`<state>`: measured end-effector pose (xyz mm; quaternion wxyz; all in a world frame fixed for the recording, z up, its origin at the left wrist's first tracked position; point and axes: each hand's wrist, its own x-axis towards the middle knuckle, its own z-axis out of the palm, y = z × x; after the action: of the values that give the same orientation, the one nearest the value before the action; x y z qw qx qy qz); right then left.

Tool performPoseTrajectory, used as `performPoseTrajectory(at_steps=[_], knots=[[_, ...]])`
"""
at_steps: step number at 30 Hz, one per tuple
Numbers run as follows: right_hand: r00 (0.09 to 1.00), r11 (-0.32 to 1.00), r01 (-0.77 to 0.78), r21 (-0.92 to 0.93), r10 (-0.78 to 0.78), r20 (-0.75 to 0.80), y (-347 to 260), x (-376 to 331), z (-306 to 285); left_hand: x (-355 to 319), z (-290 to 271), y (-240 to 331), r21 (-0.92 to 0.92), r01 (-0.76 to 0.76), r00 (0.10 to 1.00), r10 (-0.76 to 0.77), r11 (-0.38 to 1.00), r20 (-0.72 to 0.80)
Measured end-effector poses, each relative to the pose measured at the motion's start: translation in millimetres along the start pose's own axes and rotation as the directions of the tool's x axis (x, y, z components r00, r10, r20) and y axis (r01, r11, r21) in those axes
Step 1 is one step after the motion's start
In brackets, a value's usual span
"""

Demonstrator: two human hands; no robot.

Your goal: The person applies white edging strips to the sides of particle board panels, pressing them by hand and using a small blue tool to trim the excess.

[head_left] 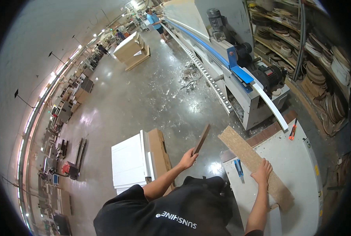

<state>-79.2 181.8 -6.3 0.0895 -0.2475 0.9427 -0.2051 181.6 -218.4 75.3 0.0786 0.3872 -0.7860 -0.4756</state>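
My left hand (188, 158) is closed around the lower end of a narrow dark brown strip (202, 137), held out over the floor, its free end angled up and to the right. On the right, my right hand (263, 171) grips a long speckled chipboard piece (242, 148) by its near-left edge, fingers over its top face. That board lies slantwise across a light grey worktable (301, 165). Beside its left edge rests a blue utility knife (238, 169). Farther back on the table is an orange and black utility knife (292, 131).
A long machine with a blue guard (242, 74) and motors stands ahead, a white strip (270, 101) coming off its end. White panels (130, 159) are stacked at my left. Shelves of coiled edging (316, 74) line the right. A person in blue (153, 20) stands far off.
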Motion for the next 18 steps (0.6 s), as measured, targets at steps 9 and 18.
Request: performPoseTrajectory(at_steps=[9,18], knots=[[0.998,0.997,0.016,-0.073,-0.011,0.065,0,12,10,86,4,-39,0.174,-0.022,0.998,0.013,0.984,0.054],[0.99,0.985,-0.08,-0.151,0.096,0.102,-15,4,-1,193,60,-60,0.142,-0.17,0.956,0.128,0.975,0.265]])
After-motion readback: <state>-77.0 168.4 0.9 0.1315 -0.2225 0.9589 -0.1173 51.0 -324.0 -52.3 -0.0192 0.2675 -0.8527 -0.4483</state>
